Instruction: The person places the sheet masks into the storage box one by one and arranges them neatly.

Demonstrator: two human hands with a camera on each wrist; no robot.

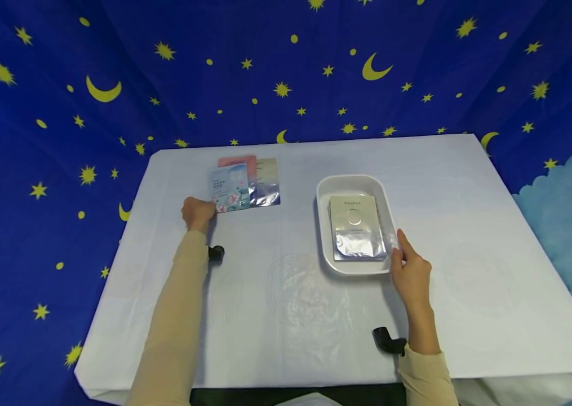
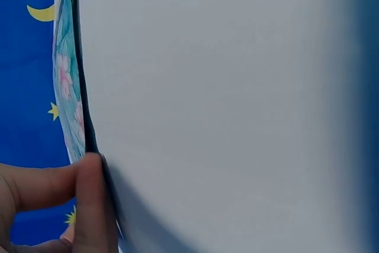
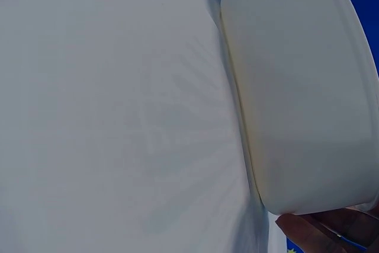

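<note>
At the left of the table, my left hand [image 1: 198,212] pinches the near left corner of a blue, flower-printed face mask sachet [image 1: 230,188]. The left wrist view has thumb and finger [image 2: 98,188] together at the edge of that sachet [image 2: 68,81]. Partly covered by it are a pink sachet [image 1: 241,161] and a gold-and-silver one [image 1: 267,180]. My right hand [image 1: 412,273] grips the near right corner of a white plastic tray [image 1: 322,217]. Inside the tray lies a small stack of gold-and-silver sachets [image 1: 359,225]. The tray's outer wall [image 3: 302,99] fills much of the right wrist view.
A white cloth [image 1: 296,316] covers the table, its far edge meeting a blue curtain [image 1: 245,34] with yellow stars and moons. Black wrist-camera mounts [image 1: 389,341] jut inward from both wrists, low over the cloth.
</note>
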